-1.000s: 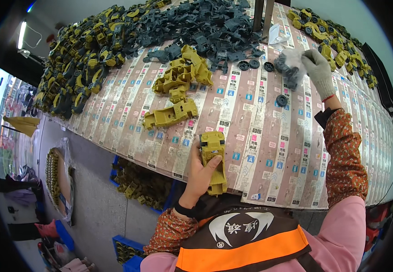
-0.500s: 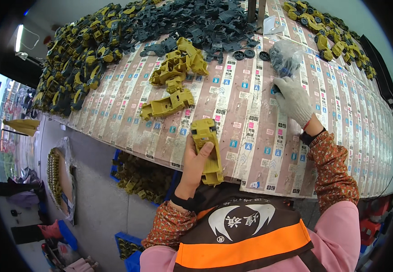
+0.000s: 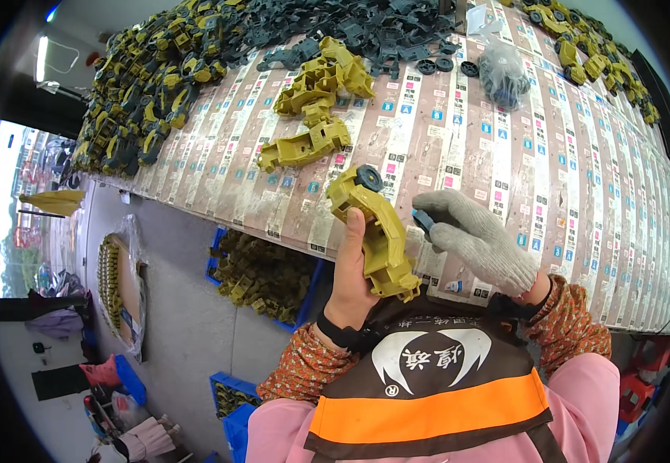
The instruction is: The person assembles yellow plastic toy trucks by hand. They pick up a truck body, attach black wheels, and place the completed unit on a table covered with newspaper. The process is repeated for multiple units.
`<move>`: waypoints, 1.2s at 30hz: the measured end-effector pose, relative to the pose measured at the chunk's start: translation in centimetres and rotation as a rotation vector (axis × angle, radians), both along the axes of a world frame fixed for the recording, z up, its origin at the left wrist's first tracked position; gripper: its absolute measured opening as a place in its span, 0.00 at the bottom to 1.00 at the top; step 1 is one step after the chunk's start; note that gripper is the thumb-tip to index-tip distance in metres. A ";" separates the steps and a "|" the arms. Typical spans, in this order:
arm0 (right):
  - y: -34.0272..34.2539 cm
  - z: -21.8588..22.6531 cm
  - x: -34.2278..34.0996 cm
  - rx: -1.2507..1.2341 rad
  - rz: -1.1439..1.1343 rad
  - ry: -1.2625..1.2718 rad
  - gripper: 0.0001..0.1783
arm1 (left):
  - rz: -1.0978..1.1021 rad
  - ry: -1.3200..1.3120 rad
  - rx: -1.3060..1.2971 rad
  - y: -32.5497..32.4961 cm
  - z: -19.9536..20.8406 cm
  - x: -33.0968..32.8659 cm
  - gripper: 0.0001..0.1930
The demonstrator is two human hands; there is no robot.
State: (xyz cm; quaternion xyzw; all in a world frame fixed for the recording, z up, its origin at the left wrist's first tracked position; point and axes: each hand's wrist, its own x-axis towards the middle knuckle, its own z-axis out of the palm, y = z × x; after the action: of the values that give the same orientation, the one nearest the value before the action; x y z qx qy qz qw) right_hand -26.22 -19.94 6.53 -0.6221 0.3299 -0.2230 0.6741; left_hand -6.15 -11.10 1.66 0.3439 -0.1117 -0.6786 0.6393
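My bare left hand (image 3: 350, 266) is wrapped round a yellow plastic toy truck body (image 3: 391, 241), tilted on its side over the table's near edge. One dark toy wheel (image 3: 368, 178) sits at the body's far end. Just right of the body, my gloved right hand (image 3: 482, 243) pinches a second dark wheel (image 3: 423, 221) between thumb and fingers, apart from the body. Farther up the table lie several loose yellow truck bodies (image 3: 308, 147). Beside them, to the right, are a few loose wheels (image 3: 426, 66) and a clear plastic bag (image 3: 502, 76) with dark parts inside.
Piled yellow-and-dark toy trucks (image 3: 146, 92) cover the table's far left. Dark chassis parts (image 3: 335, 27) are heaped at the back, with more trucks (image 3: 593, 62) at far right. Below the table's left edge stands a blue crate (image 3: 304, 297) of yellow parts.
My right hand has come back from beside the plastic bag to the truck body, a wheel in its fingers. My left hand has turned the body onto its side, bringing its fitted wheel into view.
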 end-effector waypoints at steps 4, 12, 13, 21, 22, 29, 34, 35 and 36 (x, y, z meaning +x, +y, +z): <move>1.9 0.2 -0.4 0.070 0.023 0.098 0.26 | 0.041 -0.030 -0.106 -0.2 -0.9 0.7 0.25; 3.5 -0.5 0.3 0.075 -0.058 0.052 0.23 | 0.253 -0.382 -0.141 -0.4 0.1 -1.2 0.23; 3.8 -0.5 0.3 0.008 -0.070 0.084 0.23 | 0.293 -0.424 -0.156 -0.5 0.1 -1.4 0.23; 5.7 -0.8 0.1 -0.512 -0.023 0.304 0.32 | 0.404 -0.699 -0.359 -0.4 0.0 -2.7 0.34; 5.5 -0.7 0.0 -0.486 -0.013 0.315 0.33 | 0.393 -0.739 -0.396 -0.4 0.3 -2.9 0.38; 4.0 1.9 -0.2 -0.399 0.044 0.415 0.39 | 0.333 -0.784 -0.490 -0.8 -0.4 -4.6 0.43; 2.2 2.6 -1.1 -0.519 -0.184 0.482 0.41 | 0.076 -0.526 -0.402 -3.9 2.1 -5.7 0.39; 1.3 2.3 -1.8 -0.498 -0.244 0.455 0.41 | -0.029 -0.520 -0.477 -4.8 1.5 -5.7 0.39; 0.3 1.7 -2.7 -0.478 -0.301 0.426 0.41 | -0.113 -0.506 -0.510 -5.1 1.5 -5.8 0.42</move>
State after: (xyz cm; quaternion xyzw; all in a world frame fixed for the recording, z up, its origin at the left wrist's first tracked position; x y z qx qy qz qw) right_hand -28.97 -19.67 8.20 -0.7391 0.4898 -0.2560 0.3852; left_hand -11.97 -16.21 3.18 0.3240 -0.4507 -0.5565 0.6182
